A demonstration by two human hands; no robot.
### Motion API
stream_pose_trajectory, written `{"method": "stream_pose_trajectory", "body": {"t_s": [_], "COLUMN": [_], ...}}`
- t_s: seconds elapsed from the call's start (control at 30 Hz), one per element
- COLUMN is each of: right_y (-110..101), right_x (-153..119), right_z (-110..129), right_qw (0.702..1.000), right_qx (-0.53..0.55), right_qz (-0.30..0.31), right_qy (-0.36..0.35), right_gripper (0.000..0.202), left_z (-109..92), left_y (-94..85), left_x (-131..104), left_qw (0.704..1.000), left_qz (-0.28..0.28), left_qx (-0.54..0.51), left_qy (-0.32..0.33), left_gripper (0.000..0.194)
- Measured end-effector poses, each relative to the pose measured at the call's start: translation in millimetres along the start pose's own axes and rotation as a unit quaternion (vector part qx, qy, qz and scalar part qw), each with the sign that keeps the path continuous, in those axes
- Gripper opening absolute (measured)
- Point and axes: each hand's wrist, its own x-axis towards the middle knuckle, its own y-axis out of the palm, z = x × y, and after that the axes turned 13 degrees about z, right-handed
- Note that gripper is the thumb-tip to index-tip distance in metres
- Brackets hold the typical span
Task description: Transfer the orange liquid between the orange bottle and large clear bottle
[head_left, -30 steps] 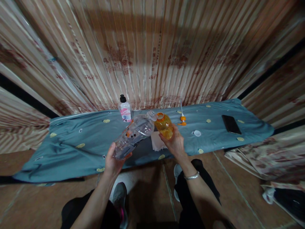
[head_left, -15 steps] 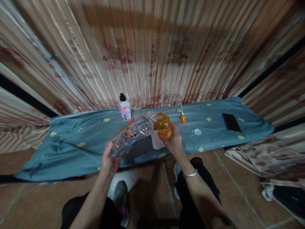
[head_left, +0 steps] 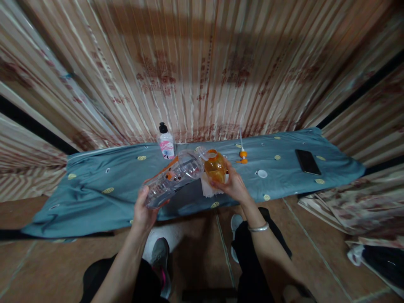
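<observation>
My left hand (head_left: 147, 210) is closed round the lower end of a large clear plastic bottle (head_left: 173, 176), which lies tilted with its neck pointing up and to the right. In my right hand (head_left: 233, 184) is a small orange see-through bottle (head_left: 216, 166) with its top uncapped. The clear bottle's neck is right beside the orange bottle's mouth; whether they touch I cannot tell. Beneath the orange bottle a pale tissue (head_left: 210, 189) lies on the cloth. An orange pump top (head_left: 242, 156) with a clear tube lies behind my right hand.
A teal patterned cloth (head_left: 94, 181) covers the narrow bench. On it stand or lie a pink-labelled bottle with a black top (head_left: 166, 145), a small white cap (head_left: 261, 173) and a black phone (head_left: 307, 162). Pleated curtains (head_left: 195, 75) hang behind.
My right hand has shifted its hold on the orange bottle, the wrist moving slightly right, and the bottle stands more upright. The clear bottle and my left hand stay almost still.
</observation>
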Motion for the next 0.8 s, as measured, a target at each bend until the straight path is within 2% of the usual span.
{"method": "stream_pose_trajectory", "body": {"t_s": [0.17, 0.3, 0.43, 0.5, 0.8], "right_y": [-0.8, 3.2, 5.5, 6.4, 14.1], "right_x": [4.5, 5.4, 4.3, 3.6, 1.4], "right_z": [-3.9, 1.1, 7.0, 8.4, 11.0], "right_qw": [1.000, 0.998, 0.997, 0.998, 0.999], "right_qx": [0.014, 0.053, 0.072, 0.062, 0.003], "right_qz": [0.011, 0.019, 0.023, 0.016, -0.046], "right_qy": [0.004, 0.005, 0.003, 0.005, 0.026], "right_gripper": [0.083, 0.088, 0.095, 0.097, 0.083], "left_z": [-0.9, -2.3, -7.4, -10.6, -21.1], "left_y": [1.4, 3.2, 4.8, 5.5, 4.8], "left_x": [-0.8, -1.2, -2.1, -2.9, -7.0], "left_qw": [1.000, 1.000, 1.000, 1.000, 0.999], "left_qz": [-0.007, -0.009, -0.005, 0.001, 0.015], "left_qx": [-0.001, 0.002, 0.007, 0.013, 0.027], "left_qy": [-0.005, -0.005, 0.010, 0.018, 0.026], "left_gripper": [0.051, 0.056, 0.052, 0.051, 0.056]}}
